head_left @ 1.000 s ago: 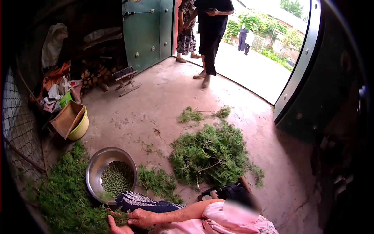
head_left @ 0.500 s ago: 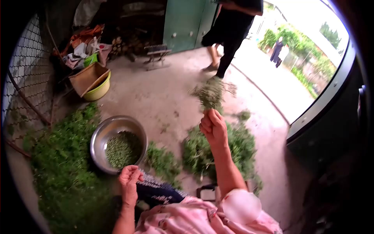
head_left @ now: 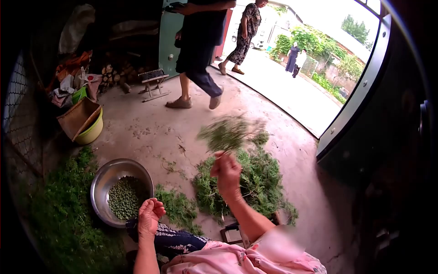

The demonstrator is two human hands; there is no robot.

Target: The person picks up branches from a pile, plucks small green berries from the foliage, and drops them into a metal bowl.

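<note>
My right hand (head_left: 227, 177) is closed around the stems of a feathery green sprig (head_left: 232, 133), blurred by motion, held up over a heap of similar cut greenery (head_left: 258, 178) on the floor. My left hand (head_left: 150, 214) hovers at the right rim of a wide metal bowl (head_left: 96, 196), its fingers curled in; whatever they hold, if anything, is hidden. Small round green berries or seeds (head_left: 124, 198) cover the bowl's bottom. Loose greens (head_left: 175, 208) lie between the bowl and the heap.
More greenery (head_left: 68, 210) spreads left of the bowl. Farther back stand a yellow tub (head_left: 91, 130) with a brown board-like piece (head_left: 80, 118) and a low stool (head_left: 153, 82). One person (head_left: 200, 50) walks past inside; another (head_left: 244, 36) is at the open doorway, and two more people are outside.
The view has swung right. My right hand has come lower with the sprig still in it. The nearby person has walked leftward, and another person has appeared by the doorway.
</note>
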